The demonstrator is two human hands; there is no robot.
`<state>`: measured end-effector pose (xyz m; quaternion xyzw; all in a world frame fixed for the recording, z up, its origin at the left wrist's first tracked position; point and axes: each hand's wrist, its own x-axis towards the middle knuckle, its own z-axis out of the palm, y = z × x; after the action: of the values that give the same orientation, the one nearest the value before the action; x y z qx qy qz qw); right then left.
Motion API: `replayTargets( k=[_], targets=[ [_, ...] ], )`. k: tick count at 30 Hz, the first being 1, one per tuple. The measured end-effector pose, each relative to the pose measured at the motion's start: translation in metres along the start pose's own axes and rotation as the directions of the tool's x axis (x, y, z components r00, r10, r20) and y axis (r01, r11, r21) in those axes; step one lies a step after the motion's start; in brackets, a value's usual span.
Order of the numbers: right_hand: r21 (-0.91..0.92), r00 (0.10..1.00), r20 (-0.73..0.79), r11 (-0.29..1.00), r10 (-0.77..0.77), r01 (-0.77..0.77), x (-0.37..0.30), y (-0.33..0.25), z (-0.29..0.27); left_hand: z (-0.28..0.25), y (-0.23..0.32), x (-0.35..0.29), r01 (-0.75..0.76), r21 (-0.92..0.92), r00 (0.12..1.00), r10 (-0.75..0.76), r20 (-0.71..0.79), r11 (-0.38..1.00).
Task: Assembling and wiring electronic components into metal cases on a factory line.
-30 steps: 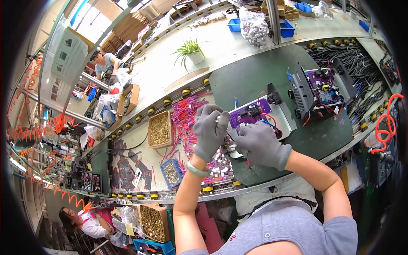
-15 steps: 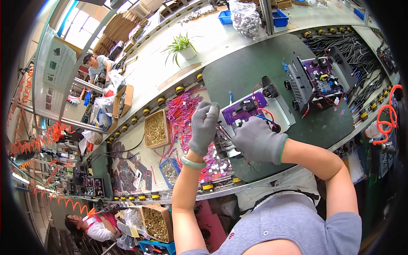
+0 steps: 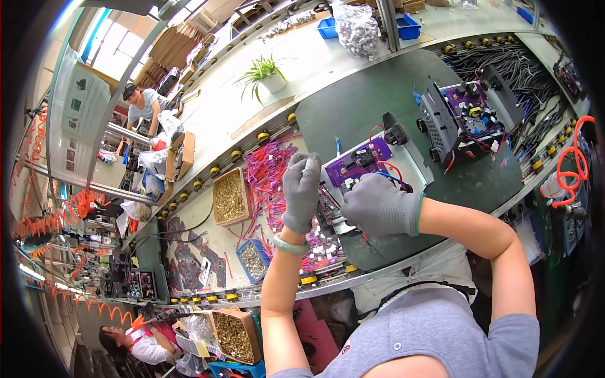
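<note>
A metal housing [image 3: 413, 165] with a purple circuit board [image 3: 359, 160] lies on the green mat [image 3: 353, 101] before me. At its left edge my left hand [image 3: 301, 194], in a grey glove, is raised with its fingers curled closed; whatever they hold is hidden. My right hand [image 3: 380, 206], gloved alike, reaches over the near part of the board. Its fingers are bent together and point down into the housing, and their tips are out of sight. Red and blue wires [image 3: 394, 173] come up beside the right hand's knuckles.
Another housing with its board [image 3: 469, 116] stands at the right, by a heap of black cables [image 3: 520, 75]. Left of my hands lie pink and purple wires [image 3: 268, 173], a box of brass-coloured parts [image 3: 230, 196] and a blue bin [image 3: 253, 259]. A potted plant [image 3: 272, 82] stands farther back.
The whole view has shifted slightly. My left hand is a little closer to the board, while my right hand stays over it. At the far left, a co-worker's arm has moved.
</note>
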<state>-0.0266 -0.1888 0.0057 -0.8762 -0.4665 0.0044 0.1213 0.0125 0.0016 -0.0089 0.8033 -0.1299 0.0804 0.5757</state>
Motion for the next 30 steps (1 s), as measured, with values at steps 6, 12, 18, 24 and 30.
replayTargets(
  k=[6, 12, 18, 24, 30],
  targets=[
    [0.034, 1.0, -0.01, 0.999, 0.01, -0.009, -0.001, 0.001, 0.002, -0.006, 0.004, -0.001, 0.016, -0.024, 0.999, -0.014, 0.043, 1.0],
    [-0.044, 0.986, 0.162, 0.999, 0.03, -0.023, 0.01, -0.006, -0.023, -0.001, 0.004, -0.003, 0.012, -0.037, 1.0, -0.011, 0.019, 0.999],
    [-0.07, 0.983, 0.169, 0.996, 0.066, -0.055, 0.005, -0.011, -0.016, -0.005, -0.002, -0.003, -0.009, -0.004, 0.999, 0.01, 0.031, 1.0],
    [-0.092, 0.988, 0.076, 0.987, 0.137, -0.13, 0.017, -0.007, -0.006, -0.003, -0.001, -0.003, -0.014, -0.007, 1.0, 0.014, 0.003, 1.0],
    [-0.204, 0.981, 0.19, 0.979, 0.034, 0.006, 0.019, -0.011, -0.018, -0.005, -0.004, -0.003, -0.004, -0.005, 1.0, 0.004, 0.014, 1.0]
  ],
)
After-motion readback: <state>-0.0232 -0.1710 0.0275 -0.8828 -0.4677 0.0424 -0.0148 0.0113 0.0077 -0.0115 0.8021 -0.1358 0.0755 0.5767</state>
